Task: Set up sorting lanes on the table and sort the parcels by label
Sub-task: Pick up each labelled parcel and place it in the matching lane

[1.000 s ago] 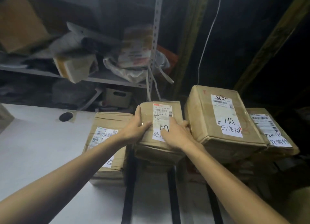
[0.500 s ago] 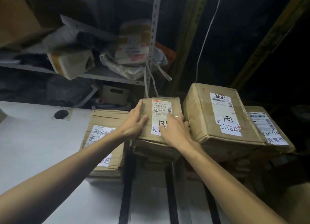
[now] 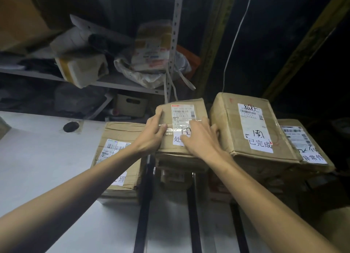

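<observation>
**Both hands flat on the middle parcel**

The parcel [image 3: 200, 110] lay atop a stack just left of the 8685 box [image 3: 225, 116], its long axis pointing away from the person. The left hand [image 3: 151, 137] pressed its left edge and the right hand [image 3: 198, 139] its label, fingers straight, gripping nothing. The stack sat between two tape strips [image 3: 144, 205]; another box [image 3: 121, 131] lay further left.

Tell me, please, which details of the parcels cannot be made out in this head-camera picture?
1. Middle parcel: the right hand covers most of its handwritten label, head view.
2. Left parcel: the left forearm crosses its shipping label, hiding the middle.
3. Boxes under the middle parcel: too dark to read.
4. Shelf packages: blurred, print illegible.
</observation>
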A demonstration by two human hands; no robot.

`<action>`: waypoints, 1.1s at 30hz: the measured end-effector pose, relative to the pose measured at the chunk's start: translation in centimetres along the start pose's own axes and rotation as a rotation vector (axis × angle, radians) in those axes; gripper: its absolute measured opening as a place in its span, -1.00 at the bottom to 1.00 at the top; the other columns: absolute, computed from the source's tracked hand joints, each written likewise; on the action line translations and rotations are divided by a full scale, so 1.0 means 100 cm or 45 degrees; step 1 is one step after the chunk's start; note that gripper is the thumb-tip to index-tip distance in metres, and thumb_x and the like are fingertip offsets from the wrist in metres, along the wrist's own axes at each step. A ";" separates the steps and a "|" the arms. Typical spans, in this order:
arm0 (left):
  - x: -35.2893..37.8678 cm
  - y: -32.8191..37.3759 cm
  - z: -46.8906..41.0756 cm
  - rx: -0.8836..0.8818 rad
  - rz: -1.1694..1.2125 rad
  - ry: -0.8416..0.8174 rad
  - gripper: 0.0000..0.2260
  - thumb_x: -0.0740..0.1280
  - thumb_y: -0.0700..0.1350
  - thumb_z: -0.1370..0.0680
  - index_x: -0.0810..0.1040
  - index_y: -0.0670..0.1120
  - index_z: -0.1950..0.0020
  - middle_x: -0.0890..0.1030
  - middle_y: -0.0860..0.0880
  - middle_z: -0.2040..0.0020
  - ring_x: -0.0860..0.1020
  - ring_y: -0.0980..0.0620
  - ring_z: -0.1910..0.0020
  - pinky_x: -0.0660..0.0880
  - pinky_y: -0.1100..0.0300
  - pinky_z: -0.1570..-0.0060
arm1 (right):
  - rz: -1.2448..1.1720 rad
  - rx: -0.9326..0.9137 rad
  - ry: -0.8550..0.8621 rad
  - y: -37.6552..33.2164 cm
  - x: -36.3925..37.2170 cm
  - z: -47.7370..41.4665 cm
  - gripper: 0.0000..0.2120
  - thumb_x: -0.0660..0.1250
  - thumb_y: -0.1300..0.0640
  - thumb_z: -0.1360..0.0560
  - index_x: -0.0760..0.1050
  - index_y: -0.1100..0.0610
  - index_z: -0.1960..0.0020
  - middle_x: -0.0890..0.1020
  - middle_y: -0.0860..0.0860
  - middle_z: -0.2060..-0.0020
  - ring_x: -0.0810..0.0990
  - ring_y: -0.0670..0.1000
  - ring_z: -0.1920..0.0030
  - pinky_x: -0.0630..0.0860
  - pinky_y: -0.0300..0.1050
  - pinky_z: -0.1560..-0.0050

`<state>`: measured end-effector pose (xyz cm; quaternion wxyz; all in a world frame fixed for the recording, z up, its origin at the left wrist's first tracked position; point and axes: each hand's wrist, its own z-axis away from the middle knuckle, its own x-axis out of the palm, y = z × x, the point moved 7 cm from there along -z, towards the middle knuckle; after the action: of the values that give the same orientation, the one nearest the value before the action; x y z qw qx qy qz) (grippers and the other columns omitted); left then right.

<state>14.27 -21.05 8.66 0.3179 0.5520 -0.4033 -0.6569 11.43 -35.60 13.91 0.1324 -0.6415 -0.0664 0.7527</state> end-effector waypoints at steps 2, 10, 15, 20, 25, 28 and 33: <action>-0.003 0.006 -0.004 0.024 -0.001 0.027 -0.50 0.08 -0.12 -0.69 -0.02 -0.06 -0.60 0.14 -0.10 -0.54 0.11 0.03 -0.52 -0.01 0.36 -0.33 | 0.012 -0.021 0.051 -0.004 -0.007 0.000 -0.66 0.28 -0.01 -0.58 0.45 0.12 -0.29 0.29 0.19 -0.39 0.33 0.33 -0.27 0.29 0.14 -0.33; 0.010 -0.006 0.000 -0.018 0.008 -0.028 -0.51 0.07 -0.12 -0.69 -0.02 -0.03 -0.60 0.14 -0.12 -0.55 0.11 0.01 -0.52 0.00 0.28 -0.34 | 0.083 -0.027 0.024 -0.001 0.008 0.004 -0.66 0.24 -0.04 -0.61 0.45 0.11 -0.30 0.29 0.19 -0.41 0.29 0.29 -0.29 0.27 0.12 -0.34; 0.025 -0.022 0.006 -0.078 -0.157 -0.125 -0.49 0.08 -0.08 -0.69 -0.04 -0.04 -0.60 0.00 -0.17 -0.58 0.05 -0.09 -0.56 -0.01 0.21 -0.44 | 0.142 -0.174 -0.005 -0.011 0.026 0.010 -0.58 0.23 -0.09 -0.58 0.47 0.09 -0.36 0.32 0.16 -0.43 0.23 0.22 -0.36 0.21 0.06 -0.38; 0.025 0.003 0.007 0.204 -0.919 -0.124 -0.42 0.13 0.02 -0.66 -0.07 0.04 -0.61 -0.27 -0.17 -0.58 -0.24 -0.18 -0.57 -0.14 -0.09 -0.53 | 0.257 -0.258 -0.117 -0.020 0.043 0.007 -0.31 0.31 -0.17 -0.53 0.18 0.00 -0.58 -0.02 0.13 -0.62 -0.03 0.27 -0.56 -0.04 0.17 -0.55; 0.031 0.007 0.005 0.259 -1.100 -0.232 -0.45 0.12 0.08 -0.65 0.00 0.09 -0.60 0.05 -0.06 -0.60 0.00 -0.14 -0.56 0.04 -0.09 -0.51 | 0.244 -0.210 -0.157 -0.001 0.051 -0.002 -0.17 0.28 -0.34 -0.48 0.10 -0.02 -0.61 -0.01 0.10 -0.62 -0.12 0.29 -0.58 -0.18 0.19 -0.56; 0.033 -0.001 0.009 0.168 -0.855 -0.192 -0.48 0.17 0.02 -0.64 0.11 0.04 -0.59 0.13 -0.10 -0.58 0.08 -0.17 -0.52 0.12 -0.02 -0.48 | 0.193 -0.246 -0.137 -0.004 0.055 -0.001 -0.23 0.27 -0.25 -0.52 0.10 -0.03 -0.61 0.00 0.06 -0.63 -0.17 0.28 -0.58 -0.27 0.21 -0.54; 0.025 -0.005 0.014 -0.146 -0.312 -0.064 -0.29 0.41 -0.11 -0.46 0.19 0.01 -0.56 0.14 -0.26 -0.52 0.09 -0.15 -0.55 0.17 0.08 -0.46 | 0.243 -0.215 -0.072 -0.005 0.058 0.008 -0.20 0.31 -0.26 -0.48 0.07 -0.13 -0.62 -0.03 0.03 -0.63 -0.20 0.34 -0.57 -0.32 0.39 -0.50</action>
<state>12.41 -22.73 7.13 0.2559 0.5614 -0.3026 -0.7265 9.90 -33.46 8.70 0.0038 -0.6322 -0.0719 0.7715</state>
